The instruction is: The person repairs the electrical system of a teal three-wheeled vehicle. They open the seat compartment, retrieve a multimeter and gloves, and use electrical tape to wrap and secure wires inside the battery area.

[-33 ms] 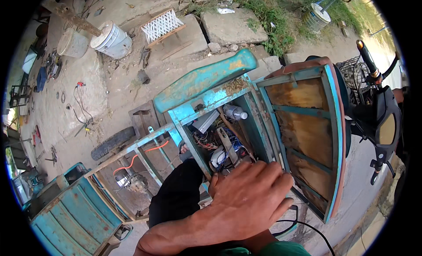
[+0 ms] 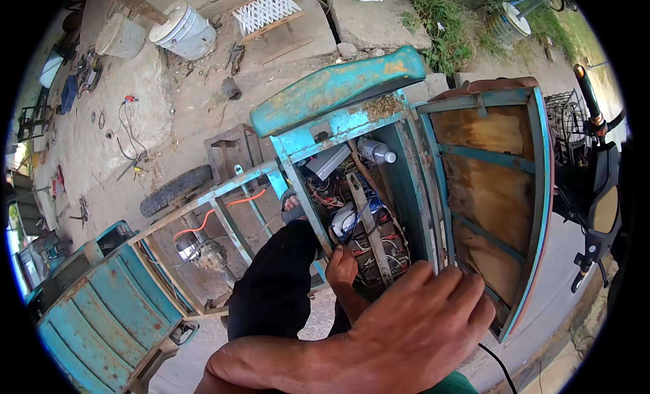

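My left hand (image 2: 430,313) reaches across from the lower left, its fingers curled down at the near right corner of the open blue metal box (image 2: 411,184). What those fingers hold is hidden beneath them. Under that forearm my right hand (image 2: 342,267) comes up to the box's near left rim, fingers closed together; anything between them is too small to make out. Within the box lie tangled wires (image 2: 369,275), a flat metal bar (image 2: 367,228), a white bundle (image 2: 345,220), a grey rectangular case (image 2: 329,161) and a clear plastic bottle (image 2: 376,151).
A raised seat lid (image 2: 484,165) stands open on the right, beside handlebars (image 2: 597,130). To the left runs a blue frame (image 2: 230,235) with an orange cable (image 2: 196,226) and a ribbed blue panel (image 2: 112,313). Buckets (image 2: 183,32) and a tire (image 2: 177,191) lie beyond.
My left hand has shifted right, uncovering my right hand and more of the wires in the box. The whole view has also shifted slightly.
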A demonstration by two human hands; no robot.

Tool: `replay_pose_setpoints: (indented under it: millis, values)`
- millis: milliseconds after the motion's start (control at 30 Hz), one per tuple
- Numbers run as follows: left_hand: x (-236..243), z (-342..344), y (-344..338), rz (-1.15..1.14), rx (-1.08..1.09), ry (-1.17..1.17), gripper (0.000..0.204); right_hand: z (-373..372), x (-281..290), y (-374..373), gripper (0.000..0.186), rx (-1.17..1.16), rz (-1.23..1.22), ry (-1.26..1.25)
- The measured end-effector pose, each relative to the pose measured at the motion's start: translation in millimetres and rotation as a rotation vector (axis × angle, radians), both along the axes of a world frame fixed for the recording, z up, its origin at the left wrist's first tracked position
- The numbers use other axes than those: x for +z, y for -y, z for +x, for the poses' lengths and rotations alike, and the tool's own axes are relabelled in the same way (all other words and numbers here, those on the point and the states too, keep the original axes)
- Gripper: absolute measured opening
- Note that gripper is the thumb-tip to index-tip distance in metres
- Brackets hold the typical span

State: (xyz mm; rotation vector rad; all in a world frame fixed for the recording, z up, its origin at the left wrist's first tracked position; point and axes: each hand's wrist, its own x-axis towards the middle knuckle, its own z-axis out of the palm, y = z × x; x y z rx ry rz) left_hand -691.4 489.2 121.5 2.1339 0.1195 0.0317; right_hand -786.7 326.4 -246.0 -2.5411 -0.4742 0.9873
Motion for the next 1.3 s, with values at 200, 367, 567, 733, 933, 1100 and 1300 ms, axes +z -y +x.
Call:
replay_pose_setpoints:
  millis: [200, 367, 567, 733, 933, 1100, 1300]
  values:
    - [-3, -50, 37, 0.259, 0.122, 0.246, 0.026, -7, 10, -21, 0.046, -0.233, 0.082, 0.052]
    - [-1, -81, 43, 0.296, 0.183, 0.211, 0.024, -11, 12, -15, 0.05, -0.264, 0.008, 0.038]
    - [-7, -99, 51, 0.035, 0.137, 0.295, 0.024, -10, 17, -20, 0.051, -0.272, -0.045, -0.017]
    - [-56, -73, 42, -0.457, 0.024, 0.149, 0.018, -5, 24, -7, 0.053, -0.242, -0.029, -0.05]
    - [-129, -75, 75, -0.078, 0.039, -0.139, 0.023, -2, 47, -18, 0.052, -0.197, -0.092, -0.047]
    - [-138, -69, 91, -0.136, 0.052, -0.169, 0.026, -11, 3, -6, 0.05, -0.213, 0.065, 0.056]
    - [-144, -58, 101, -0.16, 0.05, -0.201, 0.025, -6, 11, -11, 0.05, -0.224, 0.11, 0.002]
